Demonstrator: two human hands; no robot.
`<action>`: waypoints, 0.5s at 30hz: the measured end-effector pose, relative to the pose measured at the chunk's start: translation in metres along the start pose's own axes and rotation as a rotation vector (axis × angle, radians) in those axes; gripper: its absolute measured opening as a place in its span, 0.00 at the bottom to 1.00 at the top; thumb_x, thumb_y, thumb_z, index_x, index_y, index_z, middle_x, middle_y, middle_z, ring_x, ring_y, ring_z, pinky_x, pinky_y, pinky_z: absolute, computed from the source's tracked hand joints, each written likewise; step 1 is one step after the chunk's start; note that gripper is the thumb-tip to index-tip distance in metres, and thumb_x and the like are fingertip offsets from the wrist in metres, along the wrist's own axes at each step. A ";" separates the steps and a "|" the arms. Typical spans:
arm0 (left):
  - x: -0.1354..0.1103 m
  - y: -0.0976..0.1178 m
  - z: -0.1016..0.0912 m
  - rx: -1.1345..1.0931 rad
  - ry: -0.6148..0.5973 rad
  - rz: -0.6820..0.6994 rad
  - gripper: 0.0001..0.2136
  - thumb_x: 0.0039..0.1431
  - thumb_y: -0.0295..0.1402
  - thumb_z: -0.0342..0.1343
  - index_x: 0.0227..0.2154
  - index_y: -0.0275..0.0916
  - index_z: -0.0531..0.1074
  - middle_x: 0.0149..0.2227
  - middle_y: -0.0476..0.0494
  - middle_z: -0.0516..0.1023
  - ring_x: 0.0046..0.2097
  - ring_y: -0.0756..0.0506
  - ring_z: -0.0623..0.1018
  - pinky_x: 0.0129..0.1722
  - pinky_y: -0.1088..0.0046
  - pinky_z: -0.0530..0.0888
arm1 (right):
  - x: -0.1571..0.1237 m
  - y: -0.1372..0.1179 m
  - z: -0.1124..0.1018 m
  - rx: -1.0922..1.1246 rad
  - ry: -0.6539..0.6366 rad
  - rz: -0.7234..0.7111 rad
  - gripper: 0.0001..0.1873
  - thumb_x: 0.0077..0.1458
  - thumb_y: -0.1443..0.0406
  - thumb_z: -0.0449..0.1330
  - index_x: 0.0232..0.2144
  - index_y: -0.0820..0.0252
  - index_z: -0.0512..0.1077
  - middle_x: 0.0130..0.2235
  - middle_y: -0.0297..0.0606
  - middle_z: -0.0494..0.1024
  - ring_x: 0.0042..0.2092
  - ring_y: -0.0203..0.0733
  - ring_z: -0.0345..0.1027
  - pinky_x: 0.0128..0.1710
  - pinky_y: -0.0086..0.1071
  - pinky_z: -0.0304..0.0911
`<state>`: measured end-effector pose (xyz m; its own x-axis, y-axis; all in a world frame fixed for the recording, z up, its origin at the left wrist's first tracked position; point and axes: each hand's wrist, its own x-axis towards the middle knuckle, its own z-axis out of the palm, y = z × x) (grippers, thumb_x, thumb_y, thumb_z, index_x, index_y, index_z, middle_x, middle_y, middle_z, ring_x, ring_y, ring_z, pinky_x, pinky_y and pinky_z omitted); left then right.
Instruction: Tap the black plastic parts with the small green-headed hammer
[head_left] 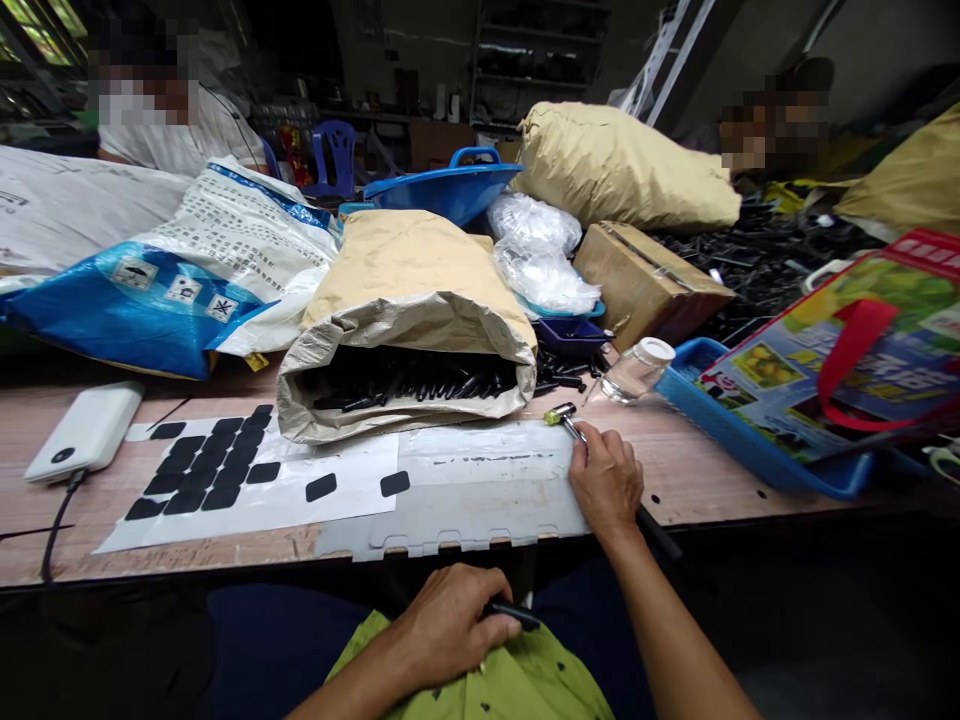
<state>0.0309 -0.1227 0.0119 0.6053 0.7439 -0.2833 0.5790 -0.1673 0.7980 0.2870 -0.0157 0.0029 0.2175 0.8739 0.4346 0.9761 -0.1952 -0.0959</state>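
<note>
My right hand point(609, 480) is wrapped round a small hammer; its head point(559, 413) has a yellowish-green end, and its black handle sticks out below my wrist. The hammer head is over the far right of a grey mat point(480, 510) on the table. Low at the table's front edge, above my lap, my left hand point(457, 615) grips a short black rod point(514, 611). Several black rounded squares point(202, 470) lie on a white sheet point(292, 505) left of the mat. An open paper sack point(420, 270) beyond it holds many black rods point(420, 385).
A clear jar point(637, 370) with a white lid lies near a blue tray point(757, 440) bearing a colourful bag point(847, 340). At the left are a white power bank point(86, 430) and a blue-and-white sack point(180, 290). A cardboard box point(645, 285) stands behind. Two people sit beyond.
</note>
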 end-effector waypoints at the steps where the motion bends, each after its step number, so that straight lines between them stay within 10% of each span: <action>1: 0.003 -0.010 0.008 0.015 0.003 -0.070 0.10 0.62 0.42 0.58 0.42 0.47 0.78 0.40 0.49 0.83 0.42 0.43 0.80 0.40 0.71 0.70 | 0.000 0.000 0.000 -0.002 -0.001 0.001 0.17 0.62 0.65 0.60 0.53 0.53 0.76 0.39 0.39 0.73 0.40 0.42 0.59 0.37 0.35 0.45; 5: 0.014 -0.044 0.027 0.104 -0.009 -0.271 0.19 0.65 0.43 0.52 0.54 0.43 0.75 0.52 0.37 0.81 0.54 0.35 0.78 0.52 0.60 0.73 | 0.000 0.000 -0.002 -0.003 -0.008 -0.006 0.17 0.63 0.65 0.59 0.53 0.52 0.75 0.39 0.40 0.73 0.40 0.42 0.58 0.37 0.35 0.44; 9: 0.004 -0.033 0.021 0.146 -0.053 -0.209 0.23 0.61 0.41 0.55 0.59 0.44 0.73 0.53 0.34 0.80 0.55 0.31 0.78 0.53 0.56 0.72 | -0.001 0.000 -0.002 0.003 -0.002 -0.015 0.17 0.63 0.65 0.57 0.53 0.53 0.75 0.39 0.40 0.73 0.40 0.43 0.59 0.37 0.35 0.45; 15: 0.005 0.016 -0.059 -0.066 -0.005 -0.005 0.14 0.64 0.45 0.54 0.42 0.47 0.81 0.35 0.48 0.83 0.35 0.44 0.80 0.34 0.71 0.71 | -0.001 0.000 -0.001 -0.005 0.009 -0.024 0.17 0.63 0.65 0.57 0.53 0.53 0.75 0.39 0.41 0.72 0.40 0.43 0.58 0.37 0.36 0.45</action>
<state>0.0108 -0.0838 0.0542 0.6058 0.7410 -0.2898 0.5448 -0.1208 0.8298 0.2870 -0.0171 0.0029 0.1939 0.8743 0.4450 0.9810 -0.1763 -0.0811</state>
